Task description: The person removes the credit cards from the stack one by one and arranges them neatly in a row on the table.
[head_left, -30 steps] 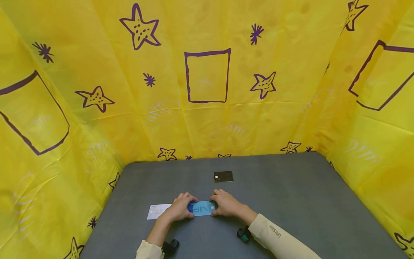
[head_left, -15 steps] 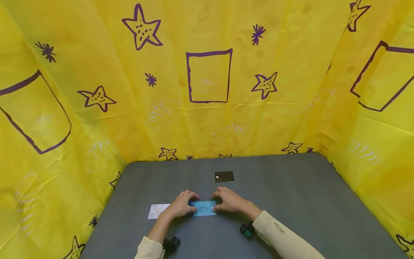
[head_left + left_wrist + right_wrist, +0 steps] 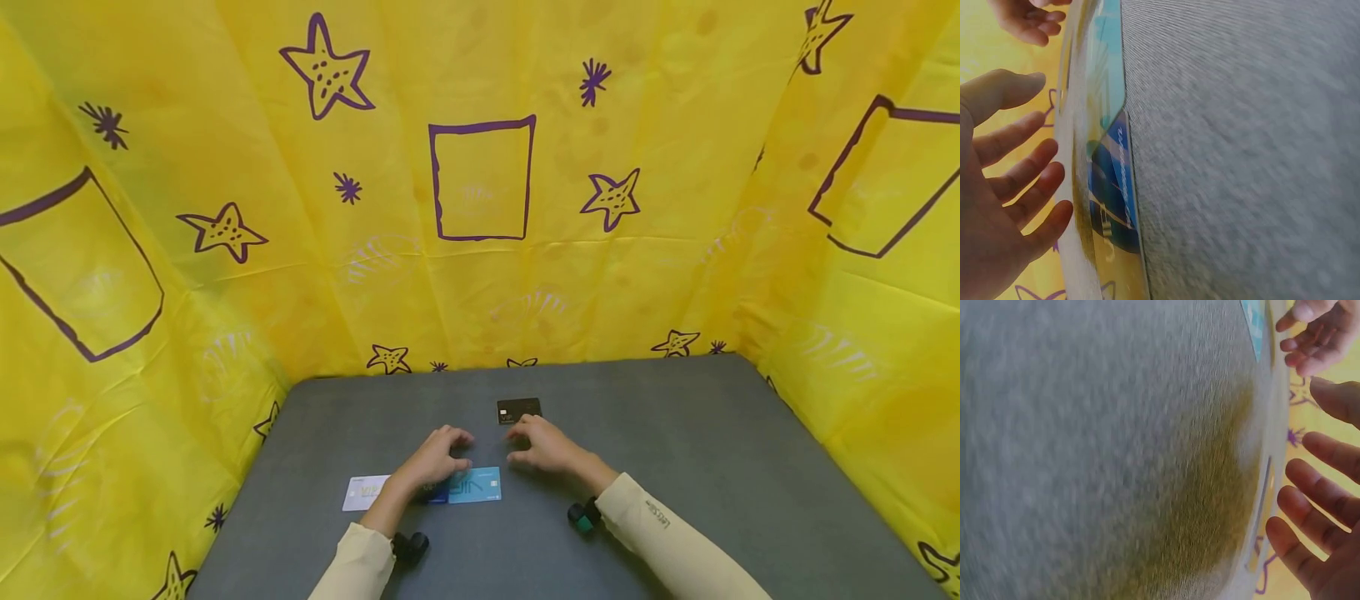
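Note:
A light blue card (image 3: 480, 485) lies flat on the grey table, its left edge meeting a dark blue card (image 3: 438, 496). Left of these is a white VIP card (image 3: 364, 493). My left hand (image 3: 435, 457) hovers above the blue cards, partly covering the dark blue one; in the left wrist view its fingers (image 3: 1025, 169) are spread and hold nothing. Farther back lies a black VIP card (image 3: 517, 408). My right hand (image 3: 553, 448) is just in front of it, fingers loosely bent around nothing, the fingertips overlapping the card's near edge in the head view.
The grey tabletop (image 3: 675, 467) extends on both sides of the hands. Yellow cloth (image 3: 480, 292) with purple starfish drawings hangs at the back and both sides. Each wrist wears a small black camera, such as the right wrist camera (image 3: 583, 517).
Both hands have let go of the light blue card and risen away from it, toward the back. The right hand is now close to the black card. The cards stay put over the last half second.

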`<state>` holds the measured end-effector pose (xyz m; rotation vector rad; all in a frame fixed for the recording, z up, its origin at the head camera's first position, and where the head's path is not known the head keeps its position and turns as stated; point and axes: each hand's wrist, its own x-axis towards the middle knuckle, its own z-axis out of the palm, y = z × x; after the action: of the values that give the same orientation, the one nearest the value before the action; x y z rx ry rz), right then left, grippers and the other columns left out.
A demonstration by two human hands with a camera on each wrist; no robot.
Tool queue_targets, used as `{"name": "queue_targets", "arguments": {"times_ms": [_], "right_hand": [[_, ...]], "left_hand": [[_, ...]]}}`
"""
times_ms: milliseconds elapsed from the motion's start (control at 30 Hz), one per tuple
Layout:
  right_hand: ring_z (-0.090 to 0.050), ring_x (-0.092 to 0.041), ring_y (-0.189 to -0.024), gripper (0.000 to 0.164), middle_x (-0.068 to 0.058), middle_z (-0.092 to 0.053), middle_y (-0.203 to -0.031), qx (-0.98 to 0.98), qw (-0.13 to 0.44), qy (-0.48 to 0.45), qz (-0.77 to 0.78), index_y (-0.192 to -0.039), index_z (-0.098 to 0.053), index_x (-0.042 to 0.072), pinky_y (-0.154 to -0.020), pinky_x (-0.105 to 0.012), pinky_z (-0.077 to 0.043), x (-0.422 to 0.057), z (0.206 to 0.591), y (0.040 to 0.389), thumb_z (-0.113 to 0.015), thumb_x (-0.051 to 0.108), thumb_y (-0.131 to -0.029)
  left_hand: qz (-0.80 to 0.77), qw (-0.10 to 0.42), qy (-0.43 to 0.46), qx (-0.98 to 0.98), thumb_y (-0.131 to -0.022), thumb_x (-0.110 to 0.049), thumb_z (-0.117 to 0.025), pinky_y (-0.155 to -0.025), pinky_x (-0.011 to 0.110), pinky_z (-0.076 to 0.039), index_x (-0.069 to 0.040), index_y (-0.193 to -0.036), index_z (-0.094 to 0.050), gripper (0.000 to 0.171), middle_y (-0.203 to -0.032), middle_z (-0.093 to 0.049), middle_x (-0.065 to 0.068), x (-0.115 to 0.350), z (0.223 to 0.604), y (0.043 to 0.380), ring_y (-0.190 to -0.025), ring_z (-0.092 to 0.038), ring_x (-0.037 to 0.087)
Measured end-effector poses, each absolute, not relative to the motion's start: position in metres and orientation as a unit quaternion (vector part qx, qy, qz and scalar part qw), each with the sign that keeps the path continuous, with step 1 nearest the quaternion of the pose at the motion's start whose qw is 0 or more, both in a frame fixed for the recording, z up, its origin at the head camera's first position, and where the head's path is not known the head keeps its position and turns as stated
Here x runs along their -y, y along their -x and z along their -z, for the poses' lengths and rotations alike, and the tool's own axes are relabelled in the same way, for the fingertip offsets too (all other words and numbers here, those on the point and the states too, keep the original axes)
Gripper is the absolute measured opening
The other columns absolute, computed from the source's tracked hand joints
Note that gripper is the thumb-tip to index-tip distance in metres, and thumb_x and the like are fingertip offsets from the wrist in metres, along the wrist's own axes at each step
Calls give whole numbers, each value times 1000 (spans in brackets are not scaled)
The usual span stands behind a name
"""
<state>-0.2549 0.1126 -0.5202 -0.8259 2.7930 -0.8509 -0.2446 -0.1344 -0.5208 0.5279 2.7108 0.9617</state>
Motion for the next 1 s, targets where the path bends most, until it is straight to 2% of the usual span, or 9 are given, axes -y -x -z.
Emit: {"name": "queue_targets", "arguments": {"times_ms": [267, 500, 767, 1000], "right_hand": [[-53, -17, -90, 29, -3, -60, -98, -925, 30, 240, 292, -108, -71, 7, -83, -40, -47, -118, 521, 266, -76, 22, -83], [-56, -21, -94, 29, -5, -62, -100, -929, 5, 217, 298, -107, -70, 5, -87, -43, -47, -123, 520, 276, -77, 20, -83], [-56, -22, -93, 31, -5, -61, -98, -936, -5, 203, 288, -109, -70, 6, -87, -43, -47, -130, 520, 287, -76, 21, -83], [-56, -25, -95, 33, -8, -62, -102, -941, -14, 197, 274, -110, -69, 4, -88, -45, -47, -138, 524, 297, -77, 22, -83]], "left_hand": [[-358, 73, -172, -915, -85, -22, -73, -99, 53, -41, -5, -121, -63, 41, -118, -59, 14, 125, 526, 261, -112, -51, 30], [-389, 72, -147, -906, -86, -22, -73, -103, 54, -39, -6, -124, -62, 43, -124, -56, 14, 115, 524, 273, -118, -49, 32], [-351, 49, -159, -922, -85, -23, -75, -101, 52, -41, -6, -124, -61, 45, -123, -55, 15, 108, 527, 291, -116, -48, 32], [-337, 50, -154, -927, -85, -25, -75, -104, 51, -40, -6, -127, -61, 48, -127, -55, 15, 101, 525, 303, -121, -48, 34]]}}
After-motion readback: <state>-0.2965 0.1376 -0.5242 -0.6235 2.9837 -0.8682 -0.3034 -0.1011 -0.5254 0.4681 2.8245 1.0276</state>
